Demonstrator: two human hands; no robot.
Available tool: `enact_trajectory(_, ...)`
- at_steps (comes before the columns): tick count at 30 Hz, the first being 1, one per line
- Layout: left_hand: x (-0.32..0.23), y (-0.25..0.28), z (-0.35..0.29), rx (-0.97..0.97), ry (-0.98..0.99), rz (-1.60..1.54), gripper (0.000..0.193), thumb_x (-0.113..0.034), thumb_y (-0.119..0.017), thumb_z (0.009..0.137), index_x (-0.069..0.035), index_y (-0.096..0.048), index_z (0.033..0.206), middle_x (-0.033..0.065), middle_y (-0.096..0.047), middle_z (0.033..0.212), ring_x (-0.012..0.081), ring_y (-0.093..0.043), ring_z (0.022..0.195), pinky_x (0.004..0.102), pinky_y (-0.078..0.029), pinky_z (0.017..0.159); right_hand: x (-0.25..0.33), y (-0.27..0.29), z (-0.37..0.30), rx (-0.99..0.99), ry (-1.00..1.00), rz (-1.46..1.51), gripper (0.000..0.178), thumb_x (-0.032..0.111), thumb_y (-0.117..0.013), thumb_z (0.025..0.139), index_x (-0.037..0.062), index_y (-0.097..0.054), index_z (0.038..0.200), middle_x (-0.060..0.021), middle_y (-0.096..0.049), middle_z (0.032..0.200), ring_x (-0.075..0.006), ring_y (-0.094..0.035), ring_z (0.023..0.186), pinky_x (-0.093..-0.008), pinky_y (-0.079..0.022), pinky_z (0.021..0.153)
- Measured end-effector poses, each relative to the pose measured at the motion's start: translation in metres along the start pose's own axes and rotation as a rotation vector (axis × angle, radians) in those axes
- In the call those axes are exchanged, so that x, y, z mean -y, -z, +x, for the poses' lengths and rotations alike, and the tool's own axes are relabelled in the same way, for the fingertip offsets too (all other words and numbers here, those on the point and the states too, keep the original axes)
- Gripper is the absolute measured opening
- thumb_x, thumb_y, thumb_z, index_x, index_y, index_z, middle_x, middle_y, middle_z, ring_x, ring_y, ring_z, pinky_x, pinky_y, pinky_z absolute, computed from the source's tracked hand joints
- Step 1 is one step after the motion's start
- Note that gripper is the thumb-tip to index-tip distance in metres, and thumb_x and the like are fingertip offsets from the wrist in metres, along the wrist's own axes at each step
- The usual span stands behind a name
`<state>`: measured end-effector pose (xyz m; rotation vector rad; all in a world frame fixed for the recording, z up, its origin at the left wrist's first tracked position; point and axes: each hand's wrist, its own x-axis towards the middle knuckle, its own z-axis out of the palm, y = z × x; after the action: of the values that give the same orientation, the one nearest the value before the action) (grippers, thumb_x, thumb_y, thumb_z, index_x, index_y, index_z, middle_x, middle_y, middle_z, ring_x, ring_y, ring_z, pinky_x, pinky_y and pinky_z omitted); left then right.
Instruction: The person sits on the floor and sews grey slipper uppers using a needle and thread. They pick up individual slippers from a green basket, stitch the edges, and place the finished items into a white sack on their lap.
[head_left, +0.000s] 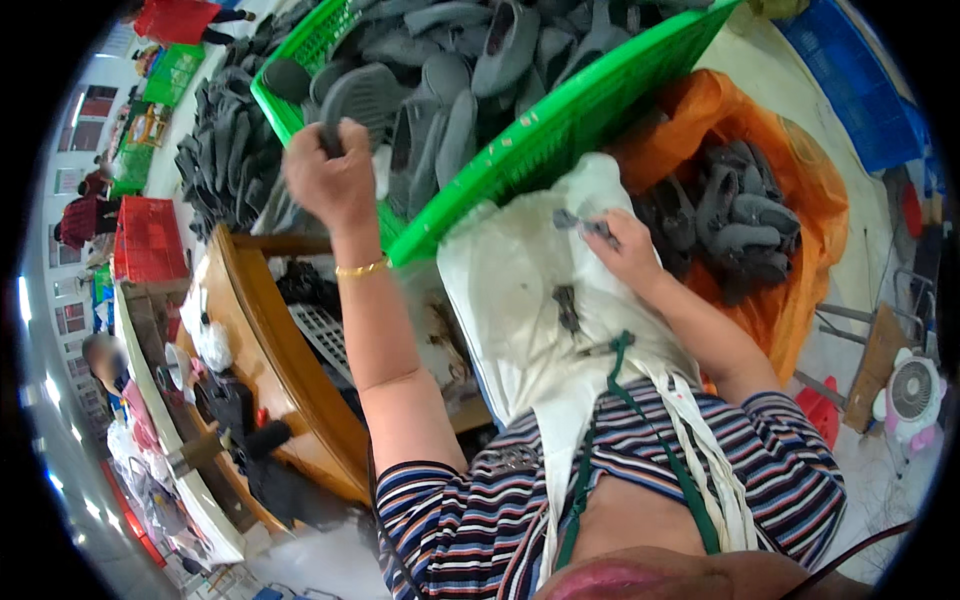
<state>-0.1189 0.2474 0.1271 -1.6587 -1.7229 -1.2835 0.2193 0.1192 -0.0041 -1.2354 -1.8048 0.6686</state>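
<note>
My left hand [335, 178], with a gold bracelet at its wrist, is closed round one end of a grey shoe [366, 98]. The shoe's ribbed sole faces up, over the left side of a green plastic basket [560, 125] heaped with similar shoes. Above the cream apron [520, 285] on my lap, my right hand [630, 248] pinches a small, dark grey piece [578, 222], too small to tell its kind. A few dark scraps [567, 308] lie on the apron below it.
An orange sack [815, 270] holding grey shoes [745, 215] stands right of my lap. More shoes [225, 150] are piled left of the basket. A wooden table [275, 370] stands at my left, a fan [912, 390] at far right. Other people are in the left background.
</note>
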Motion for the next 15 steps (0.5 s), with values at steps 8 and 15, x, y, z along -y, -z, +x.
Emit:
enact_trajectory(8, -0.123, 0.184, -0.12, 0.248, -0.325, 0.249, 0.014, -0.018, -0.072, 0.074, -0.012, -0.06, 0.078, 0.0041, -0.053, 0.07, 0.0265, -0.054, 0.063, 0.0389, -0.045, 0.055, -0.007, -0.015, -0.009, -0.086, -0.01, 0.012, 0.023, 0.023, -0.073, 0.086, 0.0022, -0.063, 0.088, -0.0127, -0.054, 0.071, -0.0251, -0.052, 0.06, -0.0357, -0.043, 0.057)
enact_trajectory(15, -0.141, 0.138, -0.254, 1.026, -0.192, -0.343, 0.022, -0.023, -0.075, 0.077, -0.007, -0.062, 0.082, 0.0087, -0.06, 0.082, 0.0297, -0.059, 0.081, 0.0399, -0.049, 0.069, 0.0, -0.021, -0.025, -0.036, -0.22, 0.341, 0.026, 0.028, -0.07, 0.093, 0.0032, -0.065, 0.086, 0.0065, -0.052, 0.065, -0.0031, -0.041, 0.06, -0.0237, -0.036, 0.053)
